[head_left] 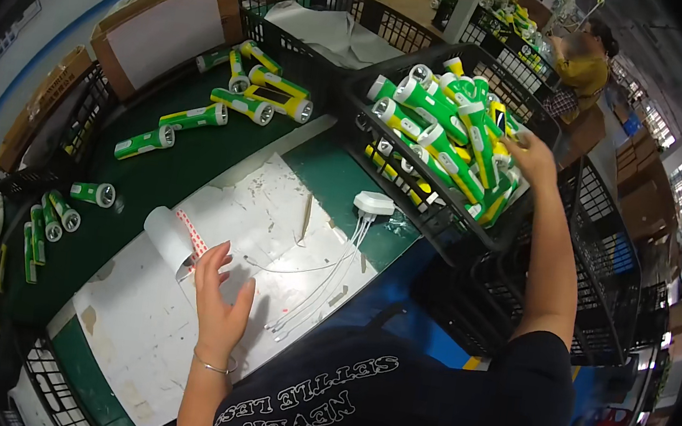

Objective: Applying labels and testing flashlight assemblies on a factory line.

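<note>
Though stretched out with the right hand (535, 161) right by the green and yellow flashlights (475, 131) in the black crate (449, 240), can't tell if holding one. With the left hand (221, 305), holding nothing, with fingers loose and apart, close to a white roll (163, 235) on the surface (144, 317). Farther right, a white plug block (373, 203). Farther left, more flashlights (192, 118).

Green flashlights (477, 144) heaped in crate (454, 236)
</note>
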Available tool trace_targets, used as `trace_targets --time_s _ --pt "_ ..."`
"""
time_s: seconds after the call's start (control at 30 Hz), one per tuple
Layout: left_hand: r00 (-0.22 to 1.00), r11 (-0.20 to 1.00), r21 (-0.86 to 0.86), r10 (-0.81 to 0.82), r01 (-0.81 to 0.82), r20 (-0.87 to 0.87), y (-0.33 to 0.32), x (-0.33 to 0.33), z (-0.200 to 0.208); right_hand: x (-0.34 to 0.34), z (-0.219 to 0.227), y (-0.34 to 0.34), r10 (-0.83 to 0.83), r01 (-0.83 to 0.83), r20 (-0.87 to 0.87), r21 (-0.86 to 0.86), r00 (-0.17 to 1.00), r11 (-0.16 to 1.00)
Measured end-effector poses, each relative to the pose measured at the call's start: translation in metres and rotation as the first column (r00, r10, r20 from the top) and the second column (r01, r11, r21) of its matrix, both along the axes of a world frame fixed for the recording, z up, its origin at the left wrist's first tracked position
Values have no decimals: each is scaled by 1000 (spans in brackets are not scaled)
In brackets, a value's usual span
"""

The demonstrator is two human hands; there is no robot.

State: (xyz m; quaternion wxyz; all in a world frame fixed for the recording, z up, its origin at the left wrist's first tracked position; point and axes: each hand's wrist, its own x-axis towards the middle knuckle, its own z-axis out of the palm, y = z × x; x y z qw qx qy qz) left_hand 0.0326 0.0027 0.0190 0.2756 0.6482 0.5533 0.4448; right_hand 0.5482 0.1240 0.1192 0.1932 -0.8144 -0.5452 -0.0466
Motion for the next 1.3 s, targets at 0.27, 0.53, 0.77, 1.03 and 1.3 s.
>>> trace_targets --time_s 0.27,0.53,0.77,1.03,1.3 --pt "872 842 -313 -316 439 373 89 65 11 152 -80 -12 -381 446 -478 25 791 895" --pt "523 432 -463 -23 774 852 190 187 27 254 -116 14 -115 517 -906 125 408 847" --pt "590 502 -495 -37 709 806 205 224 30 215 -84 50 -290 537 -657 209 696 817" --pt "527 549 -390 -113 740 842 230 277 26 309 -123 70 -351 500 -420 325 837 803" --pt "512 584 -375 -82 720 855 236 278 21 290 -104 92 -418 583 -544 170 727 794"
